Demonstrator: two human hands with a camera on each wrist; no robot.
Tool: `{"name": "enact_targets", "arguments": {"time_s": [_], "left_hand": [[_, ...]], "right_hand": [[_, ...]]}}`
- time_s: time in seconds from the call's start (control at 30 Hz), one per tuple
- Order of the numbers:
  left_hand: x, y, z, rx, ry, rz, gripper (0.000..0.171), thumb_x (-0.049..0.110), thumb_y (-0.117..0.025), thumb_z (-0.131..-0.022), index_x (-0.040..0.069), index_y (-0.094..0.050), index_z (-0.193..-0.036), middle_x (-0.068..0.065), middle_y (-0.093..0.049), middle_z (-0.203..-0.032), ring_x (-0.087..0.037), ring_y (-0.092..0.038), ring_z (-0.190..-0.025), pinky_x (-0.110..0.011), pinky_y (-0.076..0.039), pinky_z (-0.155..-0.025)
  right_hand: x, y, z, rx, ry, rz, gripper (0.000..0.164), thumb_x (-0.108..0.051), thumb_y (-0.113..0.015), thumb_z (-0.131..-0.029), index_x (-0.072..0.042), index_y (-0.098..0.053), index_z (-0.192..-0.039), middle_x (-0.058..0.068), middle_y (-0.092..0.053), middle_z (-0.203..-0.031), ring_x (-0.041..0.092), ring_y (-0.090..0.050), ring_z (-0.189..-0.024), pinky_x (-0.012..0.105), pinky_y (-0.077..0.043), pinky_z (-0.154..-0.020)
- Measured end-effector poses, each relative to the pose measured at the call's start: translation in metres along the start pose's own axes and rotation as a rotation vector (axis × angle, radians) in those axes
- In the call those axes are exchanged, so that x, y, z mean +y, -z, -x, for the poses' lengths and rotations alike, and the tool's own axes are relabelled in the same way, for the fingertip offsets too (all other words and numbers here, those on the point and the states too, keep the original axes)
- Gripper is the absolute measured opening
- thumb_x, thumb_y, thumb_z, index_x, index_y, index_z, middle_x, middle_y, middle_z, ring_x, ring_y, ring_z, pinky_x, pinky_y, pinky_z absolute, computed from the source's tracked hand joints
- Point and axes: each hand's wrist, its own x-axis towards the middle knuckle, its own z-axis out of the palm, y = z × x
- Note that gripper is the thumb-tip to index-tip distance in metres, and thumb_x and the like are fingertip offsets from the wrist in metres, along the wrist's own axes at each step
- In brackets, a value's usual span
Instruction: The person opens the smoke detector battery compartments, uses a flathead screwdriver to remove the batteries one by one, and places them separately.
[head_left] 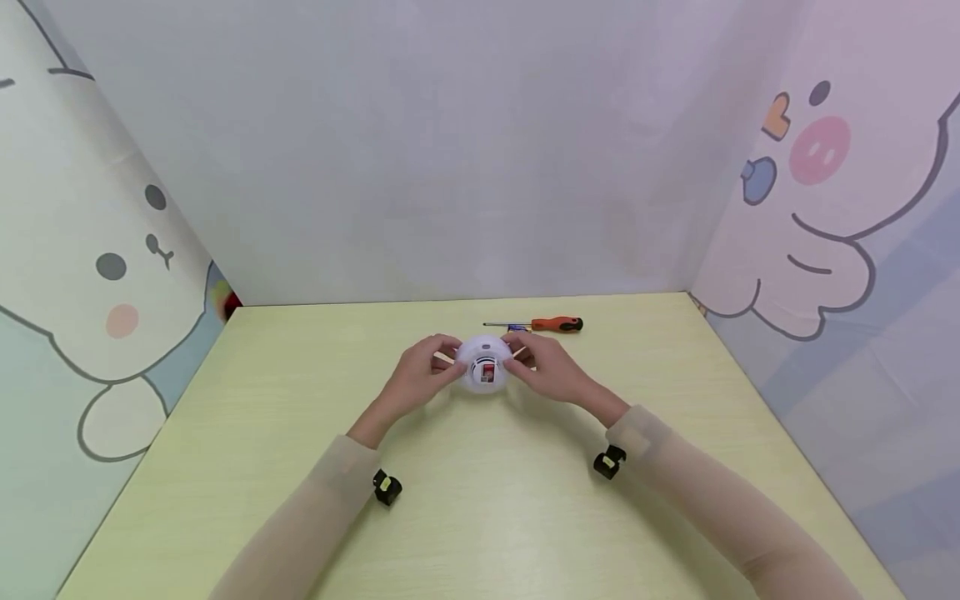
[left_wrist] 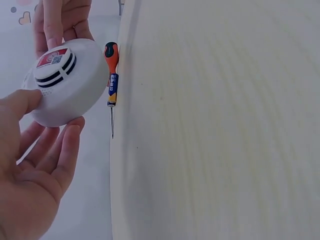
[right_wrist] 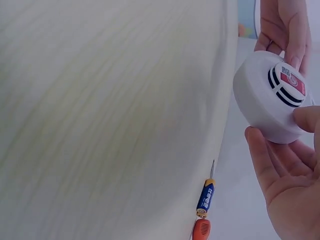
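Observation:
A round white smoke detector point(head_left: 486, 385) is held up between both hands, its vented face with a red label turned toward the head camera. My left hand point(head_left: 417, 373) grips its left rim, thumb on the vented face and fingers curled under the back, as the left wrist view shows. On the opposite rim, my right hand point(head_left: 553, 367) pinches it the same way, thumb on the face. Beyond the detector lies a screwdriver point(head_left: 557, 324) with an orange and black handle. A blue and yellow battery-like cylinder point(left_wrist: 113, 90) lies against its shaft.
The pale yellow table point(head_left: 480, 517) ends at a light cloth backdrop point(head_left: 450, 167). Cartoon-printed curtains point(head_left: 847, 275) stand along both sides. A small black camera point(head_left: 387, 487) sits at the left wrist, another camera point(head_left: 609, 462) at the right.

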Motion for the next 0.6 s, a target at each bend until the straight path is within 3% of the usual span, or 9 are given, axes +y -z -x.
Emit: {"name": "enact_targets", "arguments": {"time_s": [0.23, 0.6], "left_hand": [[0.0017, -0.0047, 0.0007, 0.054, 0.042, -0.028, 0.035, 0.026, -0.076, -0.102, 0.011, -0.066, -0.133, -0.006, -0.068, -0.111, -0.020, -0.074, -0.093, -0.034, -0.062, -0.081], [0.0017, -0.0105, 0.0016, 0.044, 0.126, -0.071, 0.036, 0.025, -0.072, -0.103, 0.008, -0.068, -0.135, -0.007, -0.070, -0.109, -0.016, -0.075, -0.088, -0.031, -0.060, -0.075]], "right_hand": [[0.0003, -0.0026, -0.0017, -0.012, -0.119, -0.029, 0.034, -0.017, -0.066, -0.107, -0.007, -0.063, -0.139, 0.011, -0.074, -0.116, 0.017, -0.074, -0.092, 0.031, -0.062, -0.080], [-0.0044, -0.0045, -0.0048, -0.082, -0.208, -0.058, 0.039, -0.019, -0.064, -0.108, -0.001, -0.062, -0.142, 0.016, -0.072, -0.116, 0.018, -0.074, -0.090, 0.030, -0.062, -0.075]]}}
